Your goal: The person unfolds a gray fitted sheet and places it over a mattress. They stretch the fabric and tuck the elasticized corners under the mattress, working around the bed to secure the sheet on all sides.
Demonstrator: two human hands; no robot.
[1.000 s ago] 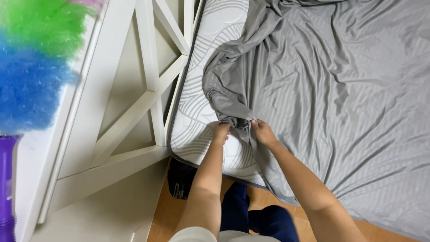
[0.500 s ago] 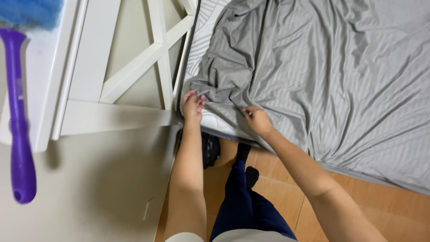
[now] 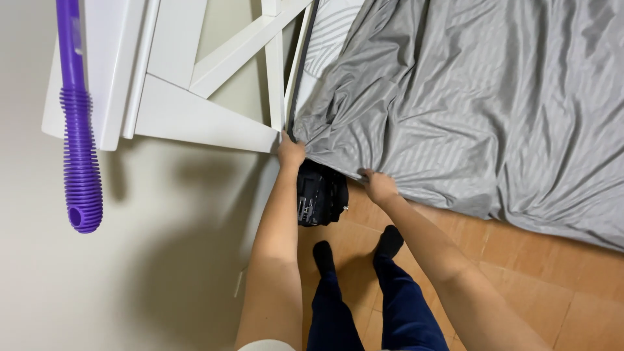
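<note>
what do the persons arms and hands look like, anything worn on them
Both arms are bare down to the left hand and right hand: no gloves, watch, rings or bracelets visible. A pale sleeve edge shows at the left upper arm only.

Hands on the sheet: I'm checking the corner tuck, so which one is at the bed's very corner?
The left hand, pressed against the white bed frame at the grey sheet corner; the right hand holds the edge further along.
</note>
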